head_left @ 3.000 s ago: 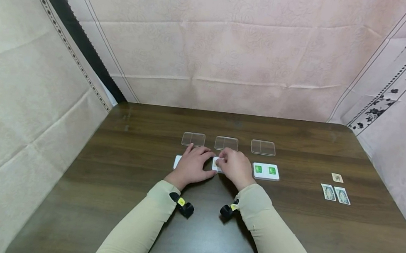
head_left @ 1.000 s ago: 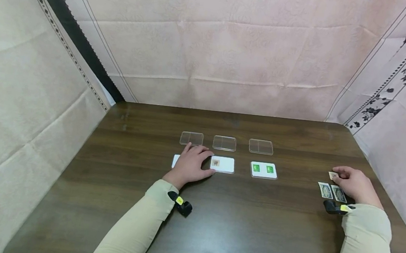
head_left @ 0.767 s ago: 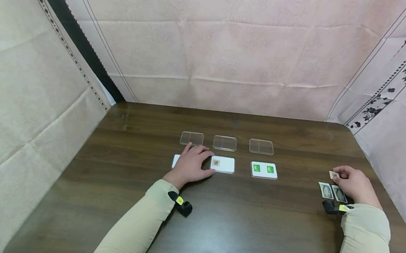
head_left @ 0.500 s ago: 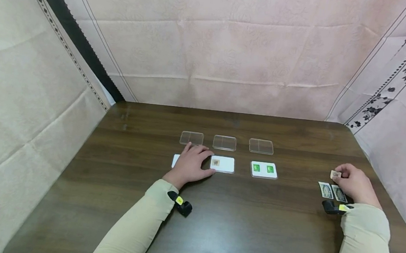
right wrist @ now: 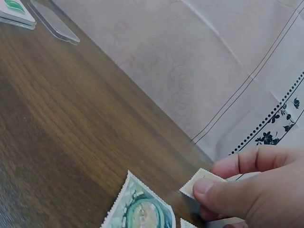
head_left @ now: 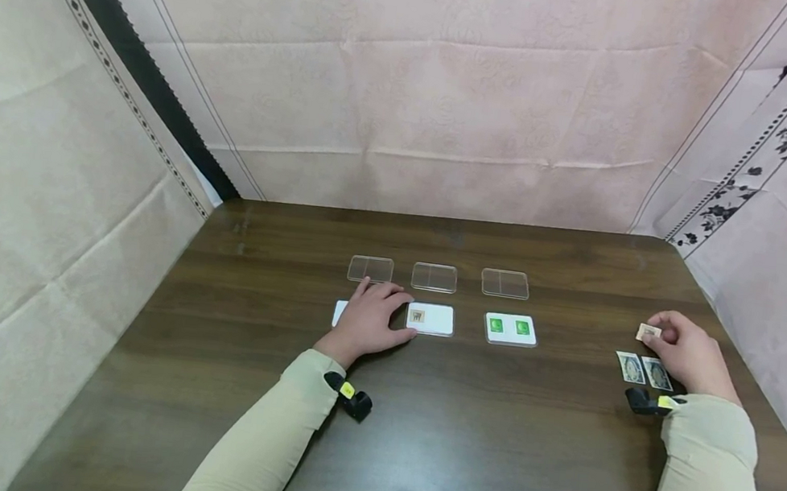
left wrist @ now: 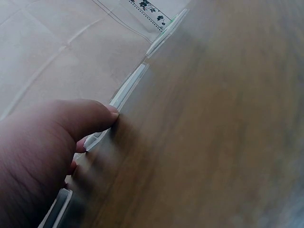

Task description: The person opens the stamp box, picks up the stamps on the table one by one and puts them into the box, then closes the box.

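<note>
In the head view my right hand (head_left: 687, 352) pinches a small beige stamp (head_left: 648, 331) between thumb and finger; its perforated edge shows in the right wrist view. Just below lie two larger green-blue stamps (head_left: 630, 368) side by side. My left hand (head_left: 372, 320) holds the left end of the middle white-lined plastic case (head_left: 438, 320), thumb at its near edge and index finger at the far one. One small beige stamp (head_left: 418, 315) lies in that case. Under the left hand, another white-lined case (head_left: 339, 312) is mostly covered.
A third white-lined case (head_left: 510, 339) with two green stamps (head_left: 496, 325) lies right of the middle one. Behind the cases three clear plastic lids (head_left: 505, 283) lie in a row on the brown wooden table (head_left: 415, 442). Pale cloth (head_left: 453, 106) hangs at the table's far edge.
My right hand has left the middle case, reached far right and picked up the small beige stamp there, lifting it slightly. The left hand has stayed at the middle case.
</note>
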{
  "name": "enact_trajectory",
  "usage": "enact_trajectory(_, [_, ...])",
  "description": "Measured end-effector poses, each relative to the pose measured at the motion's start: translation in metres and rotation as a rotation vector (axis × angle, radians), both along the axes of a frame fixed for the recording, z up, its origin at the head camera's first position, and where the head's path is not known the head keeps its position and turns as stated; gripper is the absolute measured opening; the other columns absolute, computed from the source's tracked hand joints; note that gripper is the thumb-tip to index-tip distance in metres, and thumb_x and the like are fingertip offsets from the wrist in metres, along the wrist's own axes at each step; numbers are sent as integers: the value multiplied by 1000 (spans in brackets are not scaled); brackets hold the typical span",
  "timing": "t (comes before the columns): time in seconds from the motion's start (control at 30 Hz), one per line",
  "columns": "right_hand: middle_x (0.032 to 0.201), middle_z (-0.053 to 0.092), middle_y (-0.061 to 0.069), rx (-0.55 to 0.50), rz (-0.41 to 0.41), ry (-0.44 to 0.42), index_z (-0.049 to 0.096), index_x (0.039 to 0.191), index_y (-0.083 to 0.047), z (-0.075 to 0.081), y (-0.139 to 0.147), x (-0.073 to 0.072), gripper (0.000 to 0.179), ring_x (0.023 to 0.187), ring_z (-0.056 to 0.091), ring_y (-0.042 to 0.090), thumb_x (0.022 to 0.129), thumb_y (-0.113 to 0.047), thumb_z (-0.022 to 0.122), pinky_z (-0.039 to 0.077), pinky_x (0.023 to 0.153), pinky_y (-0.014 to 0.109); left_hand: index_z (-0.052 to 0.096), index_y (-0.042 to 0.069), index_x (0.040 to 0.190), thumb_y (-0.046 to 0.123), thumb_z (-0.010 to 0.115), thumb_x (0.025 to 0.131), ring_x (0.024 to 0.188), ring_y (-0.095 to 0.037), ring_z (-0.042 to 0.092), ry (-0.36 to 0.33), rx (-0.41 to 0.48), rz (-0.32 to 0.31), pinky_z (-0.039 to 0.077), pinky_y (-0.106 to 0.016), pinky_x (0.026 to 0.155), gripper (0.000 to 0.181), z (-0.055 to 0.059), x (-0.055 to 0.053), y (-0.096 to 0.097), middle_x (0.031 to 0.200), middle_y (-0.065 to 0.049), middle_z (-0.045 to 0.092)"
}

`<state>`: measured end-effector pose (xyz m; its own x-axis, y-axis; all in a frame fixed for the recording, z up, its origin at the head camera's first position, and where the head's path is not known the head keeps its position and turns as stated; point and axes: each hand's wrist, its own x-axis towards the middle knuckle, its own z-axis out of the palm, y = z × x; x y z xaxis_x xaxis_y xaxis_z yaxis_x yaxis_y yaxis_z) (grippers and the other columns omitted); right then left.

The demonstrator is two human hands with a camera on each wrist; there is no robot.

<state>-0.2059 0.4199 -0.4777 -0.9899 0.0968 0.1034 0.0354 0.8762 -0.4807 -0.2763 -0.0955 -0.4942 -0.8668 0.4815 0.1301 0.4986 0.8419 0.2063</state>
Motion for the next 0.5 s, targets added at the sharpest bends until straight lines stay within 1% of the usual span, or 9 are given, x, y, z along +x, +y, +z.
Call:
enact_trajectory(0.2, [88,70,13,-7,-8,6,59,116,-4,4,-6,-1,29,75,58,23,99,-25,66,39,65,36,62,24,138,61,67,87,135,-22,47,6,4,-1,15,-53,122,63,1,1,0,142,-2,55])
enact_trajectory(0.5, [91,69,15,-35,-2,37,60,119,-4,14,-28,-8,29,76,58,25,101,-27,62,40,64,36,62,23,138,60,67,87,135,-23,47,2,10,-8,15,-54,122,63,2,2,0,141,-3,56])
